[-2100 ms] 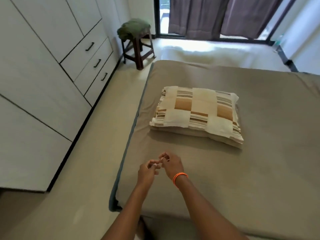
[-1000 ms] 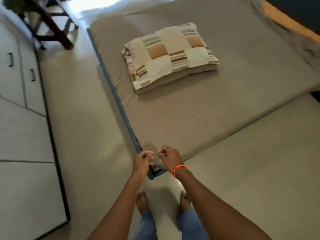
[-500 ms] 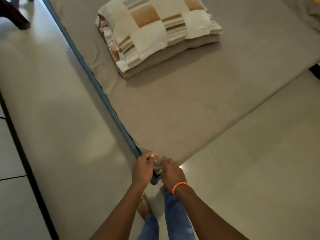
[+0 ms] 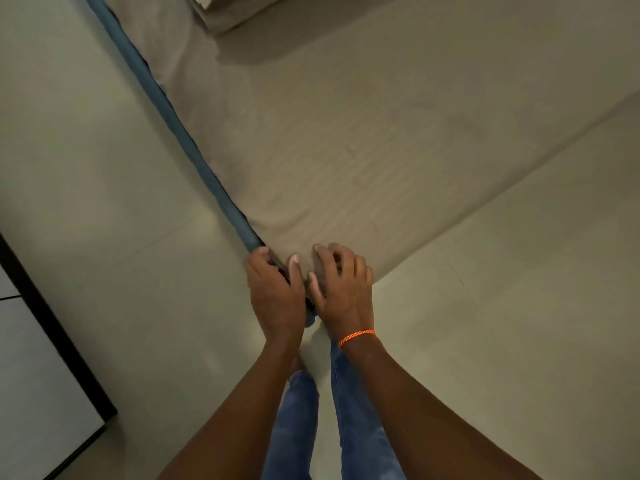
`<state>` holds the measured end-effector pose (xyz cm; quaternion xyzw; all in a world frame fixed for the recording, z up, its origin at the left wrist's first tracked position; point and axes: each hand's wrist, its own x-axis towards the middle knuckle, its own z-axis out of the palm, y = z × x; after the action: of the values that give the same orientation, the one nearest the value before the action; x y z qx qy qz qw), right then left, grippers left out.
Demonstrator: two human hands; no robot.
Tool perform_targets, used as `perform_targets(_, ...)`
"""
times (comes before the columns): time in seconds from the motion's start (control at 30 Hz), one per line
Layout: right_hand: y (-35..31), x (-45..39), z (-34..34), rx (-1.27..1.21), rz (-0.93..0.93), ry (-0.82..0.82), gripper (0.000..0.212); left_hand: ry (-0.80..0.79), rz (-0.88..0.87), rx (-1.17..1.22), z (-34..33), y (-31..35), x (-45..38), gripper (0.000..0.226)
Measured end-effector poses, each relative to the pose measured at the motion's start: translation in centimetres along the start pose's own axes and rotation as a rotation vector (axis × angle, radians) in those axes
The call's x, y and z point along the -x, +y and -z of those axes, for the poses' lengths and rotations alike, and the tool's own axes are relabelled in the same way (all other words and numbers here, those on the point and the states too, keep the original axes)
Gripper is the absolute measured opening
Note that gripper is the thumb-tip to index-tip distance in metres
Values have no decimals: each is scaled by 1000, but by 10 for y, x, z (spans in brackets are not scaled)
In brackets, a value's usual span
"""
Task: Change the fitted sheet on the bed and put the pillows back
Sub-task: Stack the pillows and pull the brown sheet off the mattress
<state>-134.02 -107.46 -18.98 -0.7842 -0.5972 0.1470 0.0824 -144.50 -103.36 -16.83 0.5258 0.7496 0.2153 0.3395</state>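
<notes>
Two hands: both at the near corner of the bed, side by side and almost touching, reached down from above the person's own legs.
Left hand point(image 4: 275, 292): fingers curled over the blue mattress edge point(image 4: 180, 133) at the corner, thumb lying on top of the fitted sheet point(image 4: 346, 150); it grips the corner where sheet and blue edge meet.
Right hand point(image 4: 341, 285): fingers bent and spread a little, tips pressing down into the sheet's corner, thumb turned toward the left thumb; cloth looks bunched under the fingers, so it holds the sheet rather than resting flat.
Wristband point(image 4: 356, 337): orange cord round the right wrist.
Fitted sheet: taupe, spread over the bed top from the corner under the fingers out to the upper and right parts of the view; mostly smooth, with faint creases near the middle.
Sheet corner: lies directly beneath both sets of fingers; whether it is tucked under the mattress there is hidden by the hands.
Mattress edge: blue strip running from the upper left down to the left hand, bare of sheet along its outer side.
Pillow point(image 4: 228, 12): only its lower edge shows at the top, lying on the sheet, well apart from the hands.
Floor point(image 4: 104, 168): pale tile on both sides of the corner.
Legs point(image 4: 325, 427): blue jeans, standing just behind the corner.
Wardrobe point(image 4: 31, 393): white panel with a dark base at lower left.
</notes>
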Motion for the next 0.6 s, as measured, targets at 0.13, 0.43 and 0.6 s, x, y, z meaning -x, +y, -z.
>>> perform_targets(0.13, -6, 0, -14, -1, -51, 104, 38, -56, 300, -121, -23, 11, 2, 41)
perform_targets(0.43, -6, 13, -9, -22, -18, 83, 36, -8, 174, 14, -12, -11, 4, 31)
perform_targets(0.6, -14, 26, -1, -163, 254, 48, 55, 5, 110, -61, 2, 7, 5, 29)
